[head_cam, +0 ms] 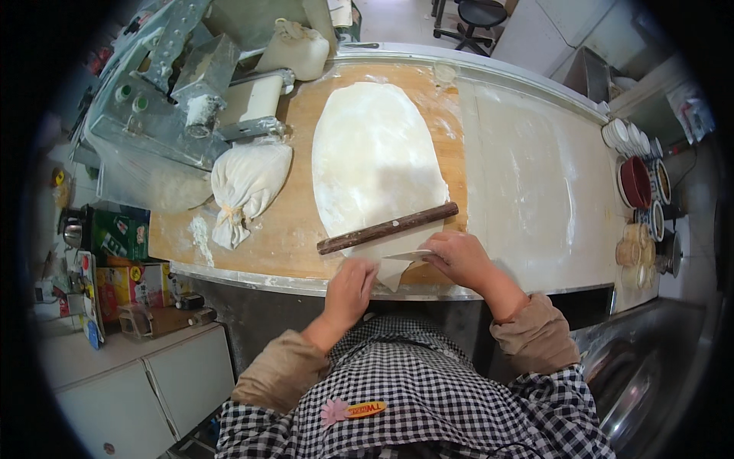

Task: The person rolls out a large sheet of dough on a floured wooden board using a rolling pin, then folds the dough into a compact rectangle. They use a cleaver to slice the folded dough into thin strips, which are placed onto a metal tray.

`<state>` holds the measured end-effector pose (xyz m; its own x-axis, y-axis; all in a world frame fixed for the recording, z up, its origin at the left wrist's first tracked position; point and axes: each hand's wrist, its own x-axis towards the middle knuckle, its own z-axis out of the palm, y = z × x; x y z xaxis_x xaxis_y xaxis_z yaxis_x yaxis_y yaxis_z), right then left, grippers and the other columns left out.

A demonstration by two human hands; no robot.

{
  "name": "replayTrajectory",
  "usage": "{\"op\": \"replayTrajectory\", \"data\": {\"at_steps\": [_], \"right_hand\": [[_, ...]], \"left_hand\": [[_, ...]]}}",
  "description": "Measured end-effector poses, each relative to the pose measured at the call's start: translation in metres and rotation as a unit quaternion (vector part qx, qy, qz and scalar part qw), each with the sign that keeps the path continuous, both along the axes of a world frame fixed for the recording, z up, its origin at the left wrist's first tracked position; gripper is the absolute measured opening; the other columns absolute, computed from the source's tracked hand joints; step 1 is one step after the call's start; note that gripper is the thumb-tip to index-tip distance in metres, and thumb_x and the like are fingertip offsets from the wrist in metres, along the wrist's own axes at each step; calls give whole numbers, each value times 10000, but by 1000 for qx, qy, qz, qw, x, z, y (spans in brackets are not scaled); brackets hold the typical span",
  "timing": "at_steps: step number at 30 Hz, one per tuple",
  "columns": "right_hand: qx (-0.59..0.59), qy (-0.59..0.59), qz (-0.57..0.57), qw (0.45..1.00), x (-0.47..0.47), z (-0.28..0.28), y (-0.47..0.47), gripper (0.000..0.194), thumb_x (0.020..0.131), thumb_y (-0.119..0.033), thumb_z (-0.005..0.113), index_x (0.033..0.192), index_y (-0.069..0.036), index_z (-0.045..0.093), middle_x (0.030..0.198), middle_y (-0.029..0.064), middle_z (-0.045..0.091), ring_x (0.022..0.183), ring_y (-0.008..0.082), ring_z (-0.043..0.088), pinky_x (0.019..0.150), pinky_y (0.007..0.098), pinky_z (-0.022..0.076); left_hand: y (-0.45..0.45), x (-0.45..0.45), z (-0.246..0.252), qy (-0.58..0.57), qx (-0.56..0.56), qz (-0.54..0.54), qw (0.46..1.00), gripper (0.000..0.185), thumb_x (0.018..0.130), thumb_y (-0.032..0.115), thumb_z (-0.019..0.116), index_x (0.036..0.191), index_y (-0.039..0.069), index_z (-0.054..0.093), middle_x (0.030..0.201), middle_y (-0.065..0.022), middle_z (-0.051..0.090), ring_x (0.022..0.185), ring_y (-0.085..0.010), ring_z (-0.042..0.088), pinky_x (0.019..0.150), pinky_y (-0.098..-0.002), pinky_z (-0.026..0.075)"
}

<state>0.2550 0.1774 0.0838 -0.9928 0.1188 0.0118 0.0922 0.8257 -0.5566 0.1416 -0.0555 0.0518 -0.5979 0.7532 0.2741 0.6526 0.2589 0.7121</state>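
A large floured sheet of dough [373, 149] lies flat on the wooden board, rounded at its far end. Across its near part rests a dark wooden rolling pin [390, 228], slanting up to the right, with neither hand on it. My right hand [459, 258] pinches the near edge of the dough, lifting a fold of it. At the left end of that fold is my left hand [351, 287], its slightly blurred fingers closed on the dough's edge. A loose flap of dough [393, 274] hangs between my hands.
Left of the dough sit a tied cloth bag [252, 172] and a flour-dusted metal dough machine [166, 120]. Another cloth bag [295, 49] stands behind. A pale worktop [533, 172] adjoins the wooden board [301, 229]. Stacked bowls [635, 181] line the right side.
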Motion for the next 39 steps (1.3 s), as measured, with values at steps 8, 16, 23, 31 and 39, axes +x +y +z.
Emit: {"op": "replayTrajectory", "data": {"at_steps": [8, 16, 23, 31, 39], "right_hand": [[59, 22, 117, 991, -26, -20, -16, 114, 806, -152, 725, 893, -115, 661, 894, 30, 653, 900, 256, 661, 735, 394, 548], [65, 21, 185, 980, -43, -31, -32, 48, 806, -126, 666, 829, -104, 631, 843, 30, 633, 845, 236, 646, 710, 354, 559], [81, 16, 203, 976, -45, -35, -37, 83, 755, -123, 665, 829, -105, 632, 842, 24, 642, 845, 227, 640, 720, 343, 560], [67, 21, 200, 977, -56, -41, -70, 133, 731, -127, 677, 857, -103, 642, 859, 33, 657, 857, 238, 646, 724, 351, 558], [166, -111, 121, 972, 37, -5, 17, 237, 765, -93, 650, 995, -125, 698, 909, 52, 653, 867, 266, 641, 732, 391, 551]], "left_hand": [[-18, 43, -57, -714, -51, 148, 683, 293, 1030, 261, 616, 1065, -23, 676, 899, -83, 703, 726, -155, 672, 660, -279, 578], [-1, 43, -66, -716, -51, 190, 670, 306, 973, 319, 700, 900, 23, 677, 764, -48, 681, 561, -115, 599, 501, -249, 484], [2, 47, -78, -715, -45, 194, 670, 281, 960, 283, 715, 863, 22, 676, 737, -55, 681, 549, -120, 595, 497, -256, 477], [2, 44, -70, -721, -23, 187, 667, 282, 967, 260, 702, 858, 1, 687, 724, -71, 682, 556, -143, 617, 497, -262, 484], [-19, 26, -72, -715, -92, 95, 687, 276, 971, 254, 690, 920, -17, 704, 784, -86, 704, 638, -149, 665, 560, -269, 540]]}}
